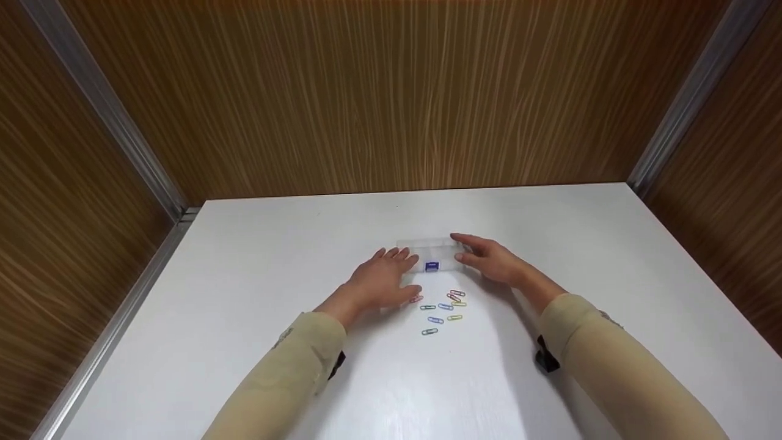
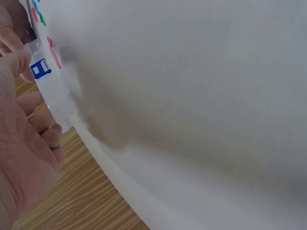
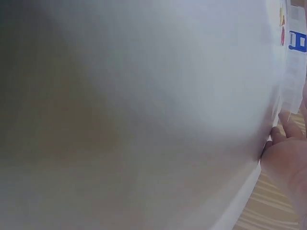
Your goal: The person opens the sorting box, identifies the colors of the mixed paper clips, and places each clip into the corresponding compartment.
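A small clear plastic box with a blue label lies flat in the middle of the white table. My left hand rests beside its left end with fairly straight fingers touching it. My right hand is at the right end, index finger along the far side and thumb on the near side, pinching it. Several coloured paper clips lie loose just in front of the box, between my wrists. The left wrist view shows the box by my fingers; the right wrist view shows the box blurred.
Wood-grain walls with metal corner strips close in the table at the back and on both sides. The tabletop around the box and clips is bare white surface. Beige sleeves cover both forearms.
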